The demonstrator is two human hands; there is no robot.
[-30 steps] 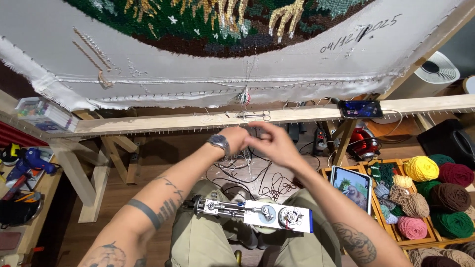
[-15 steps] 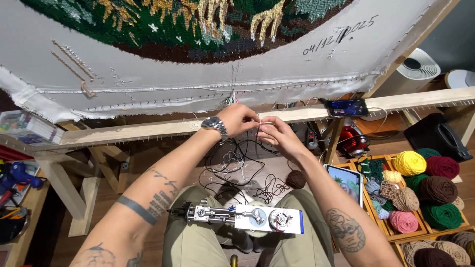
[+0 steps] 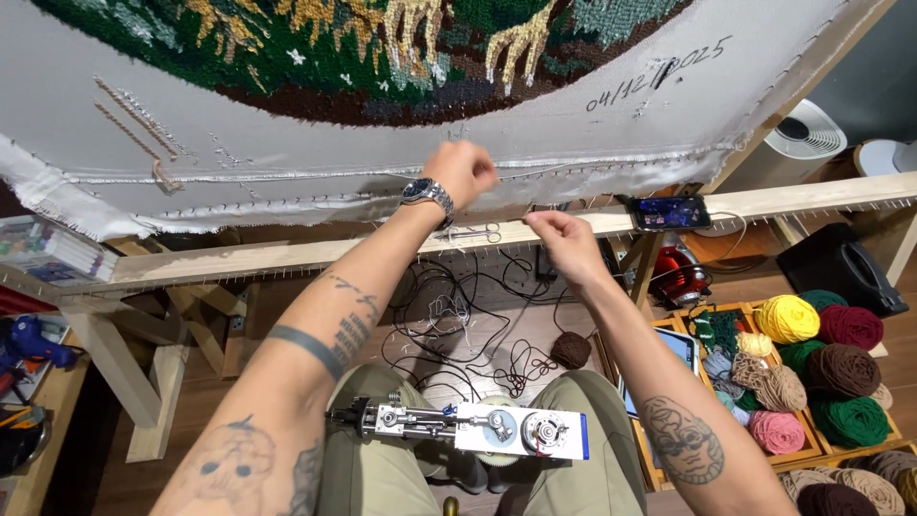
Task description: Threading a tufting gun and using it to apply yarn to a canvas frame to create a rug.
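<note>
The big white cloth (image 3: 287, 143) is stretched on a wooden frame (image 3: 287, 256), sloping up and away from the seated person, with a green and gold tufted picture (image 3: 382, 48) across its upper part. Along the frame's lower rail lie small scissors (image 3: 473, 234), just below the left hand (image 3: 465, 172) and between the two hands. That left hand is raised against the bare cloth under the picture's dark edge, curled into a loose fist, apparently pinching a thin pale thread, though the thread itself is too fine to be sure of. The right hand (image 3: 564, 244) sits lower and to the right, just above the rail, fingers pinched together as if on the same thread, which would run slanting down from left hand to right. The left hand is the nearer one to the cloth. A tufting gun (image 3: 478, 428) rests across the lap, long axis lying left to right, well apart from both hands. Balls of yarn (image 3: 821, 373) fill a crate to the right
</note>
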